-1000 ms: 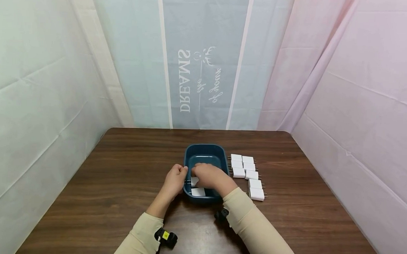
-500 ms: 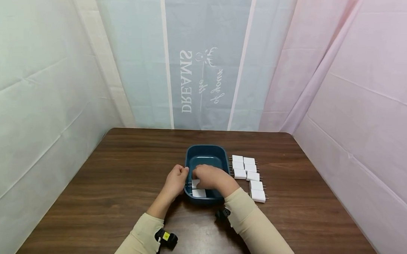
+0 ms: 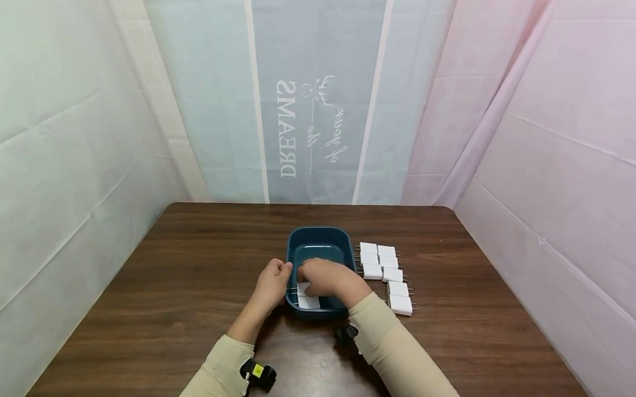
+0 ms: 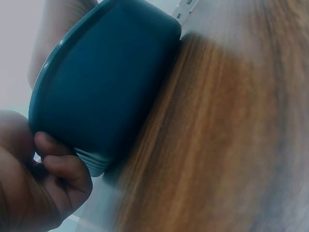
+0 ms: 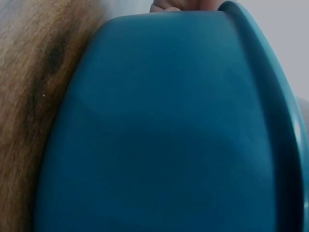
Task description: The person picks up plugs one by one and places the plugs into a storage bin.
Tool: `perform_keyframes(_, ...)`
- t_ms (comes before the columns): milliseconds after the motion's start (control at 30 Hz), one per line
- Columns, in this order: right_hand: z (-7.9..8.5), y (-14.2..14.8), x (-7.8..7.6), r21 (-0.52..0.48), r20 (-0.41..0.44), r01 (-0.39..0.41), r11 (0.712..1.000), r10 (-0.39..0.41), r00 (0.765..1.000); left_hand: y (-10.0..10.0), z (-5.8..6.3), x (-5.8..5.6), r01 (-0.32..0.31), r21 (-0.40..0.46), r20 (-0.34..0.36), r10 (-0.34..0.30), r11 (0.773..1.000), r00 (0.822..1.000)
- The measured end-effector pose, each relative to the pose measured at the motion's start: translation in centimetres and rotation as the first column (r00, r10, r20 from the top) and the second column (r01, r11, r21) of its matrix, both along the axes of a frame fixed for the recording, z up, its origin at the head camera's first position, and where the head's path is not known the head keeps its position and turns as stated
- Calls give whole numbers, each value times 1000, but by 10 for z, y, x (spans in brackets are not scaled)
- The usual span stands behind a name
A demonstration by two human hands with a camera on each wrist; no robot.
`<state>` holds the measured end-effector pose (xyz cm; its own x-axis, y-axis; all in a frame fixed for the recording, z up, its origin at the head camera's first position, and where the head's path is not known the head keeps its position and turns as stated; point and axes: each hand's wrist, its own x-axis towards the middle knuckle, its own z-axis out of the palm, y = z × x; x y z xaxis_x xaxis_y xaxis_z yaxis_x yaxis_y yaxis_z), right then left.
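A dark blue plastic tub [image 3: 322, 233] stands on the table. My left hand [image 3: 272, 283] grips its left rim; in the left wrist view its fingers [image 4: 70, 169] curl against the outer wall. Inside the tub, my right hand [image 3: 327, 275] reaches over the near half with bent fingers, holding a white charger plug [image 3: 302, 289]. This charger's prongs point left, and the hand partly covers it. Another white charger plug [image 3: 309, 303] lies flat just nearer, at the tub's near end. The right wrist view is mostly filled by the tub's outer wall [image 5: 159, 121], hiding the right fingertips.
Right of the tub, several white chargers [image 3: 372, 271] lie in two columns on the brown wooden table [image 3: 189, 264], prongs pointing outward. The nearest charger [image 3: 401, 306] sits toward the front right. Fabric curtains [image 3: 320, 134] surround the table's back and sides.
The charger under my right hand has settled flatter, close against the nearer one. My left hand stays on the rim. The whole view shifts slightly.
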<state>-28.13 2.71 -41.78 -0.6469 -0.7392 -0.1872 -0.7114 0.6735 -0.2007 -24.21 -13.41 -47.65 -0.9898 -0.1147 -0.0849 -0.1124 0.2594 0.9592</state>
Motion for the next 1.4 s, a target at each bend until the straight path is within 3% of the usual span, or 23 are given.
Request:
perform_keyframes(533, 22, 15, 4, -75, -66, -10, 997, 5, 998, 0, -2, 2, -8, -10, -1, 8, 1000, 1000)
perform_keyframes(833, 38, 29, 4, -90, -104, 60, 994, -69, 992, 0, -2, 2, -17, -11, 2, 17, 1000, 1000)
perform_keyframes(1100, 37, 46, -5, -121, -136, 122, 985, -138, 981, 1, -1, 2, -23, -37, -26, 22, 999, 999)
perform_keyframes(1400, 41, 63, -9, -147, -95, 207, 967, -222, 970, 2, -1, 2, -24, -40, -34, 22, 999, 999)
